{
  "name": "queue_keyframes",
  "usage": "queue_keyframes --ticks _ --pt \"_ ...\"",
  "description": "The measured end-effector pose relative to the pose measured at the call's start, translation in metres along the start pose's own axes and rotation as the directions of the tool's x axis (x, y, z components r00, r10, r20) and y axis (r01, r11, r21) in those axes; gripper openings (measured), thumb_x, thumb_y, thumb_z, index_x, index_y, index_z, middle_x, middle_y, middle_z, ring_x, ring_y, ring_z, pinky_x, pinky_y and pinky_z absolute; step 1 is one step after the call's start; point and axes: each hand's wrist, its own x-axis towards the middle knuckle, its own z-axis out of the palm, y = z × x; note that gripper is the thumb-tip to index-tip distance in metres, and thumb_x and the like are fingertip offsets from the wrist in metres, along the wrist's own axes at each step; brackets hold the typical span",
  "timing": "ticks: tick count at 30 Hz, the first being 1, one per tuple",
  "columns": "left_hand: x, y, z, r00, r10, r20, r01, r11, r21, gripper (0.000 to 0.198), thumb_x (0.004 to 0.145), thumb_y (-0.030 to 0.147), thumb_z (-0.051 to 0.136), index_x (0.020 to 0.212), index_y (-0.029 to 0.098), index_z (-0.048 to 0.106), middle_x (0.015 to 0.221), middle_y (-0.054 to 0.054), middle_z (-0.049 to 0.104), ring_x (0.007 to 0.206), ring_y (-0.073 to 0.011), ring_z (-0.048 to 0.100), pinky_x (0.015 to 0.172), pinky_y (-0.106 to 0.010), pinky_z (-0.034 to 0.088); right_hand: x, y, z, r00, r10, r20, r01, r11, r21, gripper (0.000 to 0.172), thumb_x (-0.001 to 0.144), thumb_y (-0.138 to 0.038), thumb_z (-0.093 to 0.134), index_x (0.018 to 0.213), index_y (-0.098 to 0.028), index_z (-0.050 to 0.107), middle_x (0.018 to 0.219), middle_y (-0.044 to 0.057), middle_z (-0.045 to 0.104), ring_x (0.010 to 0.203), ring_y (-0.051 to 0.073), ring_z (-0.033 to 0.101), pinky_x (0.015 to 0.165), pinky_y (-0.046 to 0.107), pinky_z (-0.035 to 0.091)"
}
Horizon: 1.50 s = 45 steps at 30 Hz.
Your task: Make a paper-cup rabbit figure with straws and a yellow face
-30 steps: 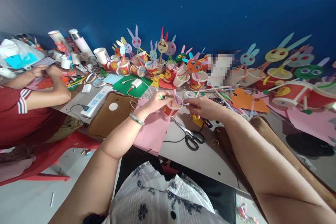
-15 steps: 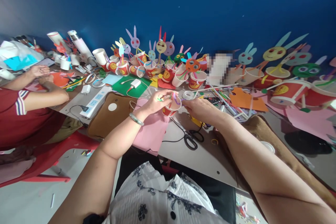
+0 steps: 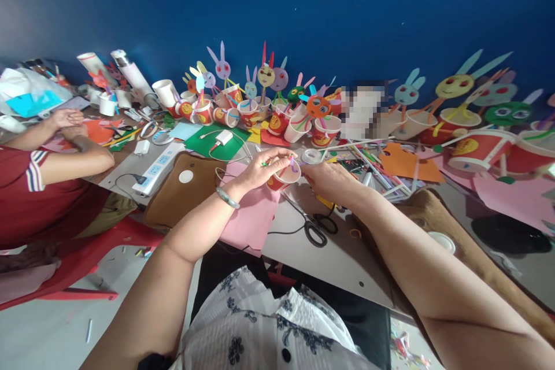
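"Where's the cup [image 3: 284, 180]?"
"Between the two hands, mouth up, at the right edge of the pink paper [image 3: 248, 222]. A purple strip [image 3: 295, 166] shows inside it."
"And the left hand [image 3: 266, 166]?"
"It bends over the cup's left side, fingertips close together near the strip. I can't tell whether they clamp anything."
"The right hand [image 3: 327, 178]?"
"Just beside the cup's right rim, fingers curled together. The tips are partly hidden, so I can't tell what, if anything, they grip."
"What's around them?"
"Scissors [image 3: 315, 233] lie on the near side, blades toward the cup. Tape [image 3: 311, 156] sits just beyond the right hand, sticks [image 3: 382, 167] to its right. Paper rabbits [image 3: 266, 76] stand in cups along the wall."
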Motion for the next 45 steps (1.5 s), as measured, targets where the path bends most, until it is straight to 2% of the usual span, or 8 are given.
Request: queue_keyframes --ticks 7,13,19,26,35,38,42,45 --pt "0.003 -0.007 0.002 0.989 0.014 -0.147 -0.017 1.0 -0.022 0.03 0.087 0.046 0.072 0.101 0.019 0.07 0.106 -0.007 0.074 0.098 -0.0166 0.068 0.091 -0.03 0.054 -0.003 -0.007 -0.007 0.999 0.024 0.022 -0.024 0.999 0.021 0.041 0.094 -0.014 0.04 0.124 -0.023 0.067 0.109 0.015 0.075 0.096 0.03 0.072 0.073 0.033 0.046" --pt "0.002 0.004 -0.007 0.986 -0.02 -0.164 0.031 0.997 0.066 0.026 0.087 0.04 0.072 0.097 0.016 0.07 0.099 -0.007 0.075 0.089 -0.0162 0.069 0.082 -0.029 0.054 -0.004 -0.011 -0.009 0.999 0.038 0.04 -0.038 0.999 -0.003 0.04 0.096 -0.016 0.039 0.125 -0.02 0.066 0.109 0.018 0.074 0.102 0.032 0.072 0.078 0.036 0.049" --pt "0.001 0.011 -0.012 0.984 0.046 -0.172 -0.006 0.975 0.222 0.017 0.088 0.033 0.07 0.091 0.015 0.069 0.093 -0.006 0.075 0.085 -0.0157 0.068 0.081 -0.027 0.053 -0.007 -0.014 -0.003 0.999 0.039 0.008 -0.038 0.998 -0.04 0.04 0.095 -0.014 0.04 0.126 -0.018 0.065 0.101 0.018 0.075 0.102 0.031 0.072 0.081 0.036 0.049" --pt "0.001 0.016 -0.018 0.986 0.155 -0.067 -0.129 0.949 0.288 0.013 0.092 0.028 0.065 0.097 0.016 0.069 0.096 -0.005 0.075 0.091 -0.0152 0.069 0.085 -0.027 0.053 -0.007 -0.019 -0.006 0.999 0.034 0.006 -0.034 0.999 -0.01 0.038 0.097 -0.019 0.038 0.12 -0.02 0.068 0.104 0.015 0.075 0.1 0.031 0.072 0.076 0.035 0.05" --pt "0.003 0.012 -0.022 0.988 0.153 0.009 -0.15 0.948 0.279 0.015 0.096 0.031 0.062 0.097 0.017 0.067 0.097 -0.005 0.073 0.093 -0.0155 0.068 0.084 -0.027 0.053 -0.007 -0.017 -0.016 0.999 0.038 -0.011 -0.038 0.999 0.001 0.034 0.098 -0.024 0.042 0.116 -0.022 0.071 0.109 0.013 0.076 0.1 0.032 0.073 0.075 0.036 0.049" --pt "0.004 0.01 -0.023 0.989 0.148 0.016 -0.147 0.953 0.266 0.016 0.096 0.032 0.062 0.098 0.017 0.067 0.098 -0.005 0.073 0.093 -0.0155 0.068 0.083 -0.027 0.053 -0.009 -0.015 -0.016 0.999 0.041 -0.029 -0.041 0.999 0.02 0.035 0.095 -0.026 0.049 0.123 -0.022 0.07 0.11 0.013 0.077 0.101 0.032 0.073 0.075 0.037 0.05" --pt "0.003 0.012 -0.021 0.988 0.148 0.036 -0.153 0.958 0.243 0.019 0.097 0.035 0.062 0.099 0.017 0.067 0.099 -0.006 0.073 0.096 -0.0163 0.068 0.086 -0.029 0.053 -0.01 -0.003 -0.015 0.992 0.001 -0.126 0.011 0.996 0.091 0.04 0.09 -0.029 0.058 0.128 -0.024 0.071 0.11 0.011 0.078 0.098 0.031 0.073 0.079 0.039 0.053" --pt "0.003 0.011 -0.02 0.989 0.143 0.046 -0.149 0.966 0.212 0.024 0.096 0.04 0.063 0.102 0.017 0.068 0.102 -0.007 0.073 0.098 -0.0175 0.068 0.087 -0.03 0.054 -0.01 0.008 -0.013 0.963 -0.052 -0.266 0.098 0.982 0.163 0.048 0.083 -0.021 0.06 0.129 -0.02 0.071 0.114 0.013 0.078 0.102 0.032 0.072 0.085 0.041 0.055"
